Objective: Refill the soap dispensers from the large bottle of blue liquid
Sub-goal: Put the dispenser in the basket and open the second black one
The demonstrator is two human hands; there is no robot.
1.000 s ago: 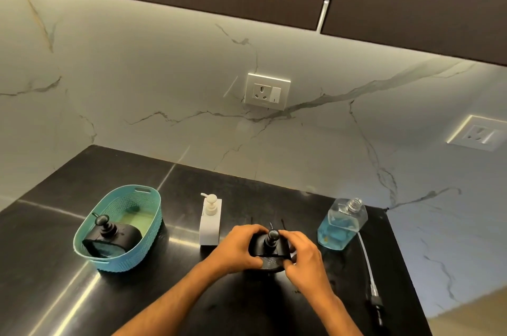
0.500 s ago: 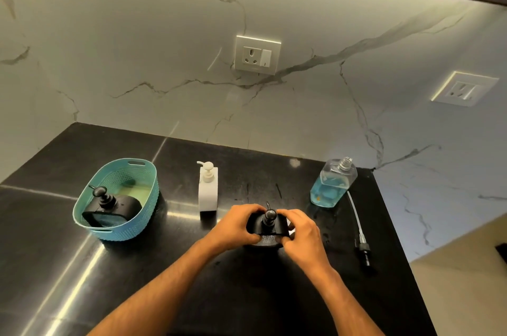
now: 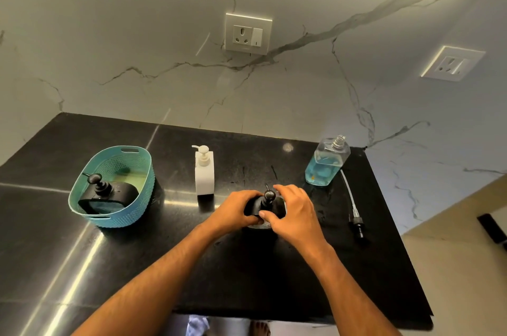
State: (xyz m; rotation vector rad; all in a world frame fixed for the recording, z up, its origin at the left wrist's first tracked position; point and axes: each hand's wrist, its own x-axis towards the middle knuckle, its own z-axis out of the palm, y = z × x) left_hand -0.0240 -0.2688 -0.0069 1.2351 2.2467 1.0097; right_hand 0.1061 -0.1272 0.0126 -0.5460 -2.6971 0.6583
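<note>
1. Broadly, the black countertop carries everything, backed by a white marbled wall with two sockets; no writing can be read on either socket.
2. At the left stands a teal basket holding another black dispenser, which lies tilted inside it with its pump on.
3. Back right stands the clear bottle of blue liquid, upright, neck uncapped, roughly half full. It bears no label that I can make out.
4. Between basket and hands stands a white dispenser, upright, pump fitted, plain-faced with no brand showing.
5. Just right of the clear bottle lies a loose pump with its long tube, flat on the counter, apart from both hands.
6. Centre front, the left hand is wrapped around the side of a small black dispenser, steadying it on the counter.
7. The right hand sits over the other side, thumb pressed at the base of the pump head and fingers arched above it; whether those fingers truly clasp it I cannot tell.
8. My reading: the step in hand is unscrewing this pump so the dispenser can be filled.
9. Next calls for a firm hold on the body, a twist at the collar, lifting the pump clear, then fetching the blue bottle.
</note>
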